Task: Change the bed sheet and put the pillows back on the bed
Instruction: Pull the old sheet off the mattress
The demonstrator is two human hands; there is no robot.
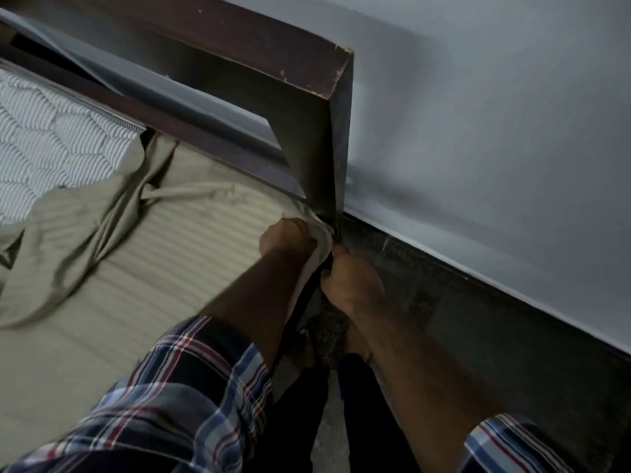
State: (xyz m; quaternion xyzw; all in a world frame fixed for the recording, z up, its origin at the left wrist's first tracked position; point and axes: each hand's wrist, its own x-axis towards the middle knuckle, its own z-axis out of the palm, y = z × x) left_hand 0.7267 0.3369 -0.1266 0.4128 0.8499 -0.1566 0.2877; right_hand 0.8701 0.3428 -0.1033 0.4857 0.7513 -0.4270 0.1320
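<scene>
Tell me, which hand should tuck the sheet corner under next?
Probably the left hand: it already grips the olive-green striped bed sheet at the corner, beside the dark wooden headboard.

hands: 2, left (288, 238) & right (345, 278)
sheet (136, 254): 1
mattress (44, 141): 1
headboard (239, 80): 1
feet: 2

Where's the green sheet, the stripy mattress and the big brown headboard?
green sheet (143, 254), head view, flat middle.
stripy mattress (44, 145), head view, bare quilted top.
headboard (307, 138), head view, right-hand post.
</scene>
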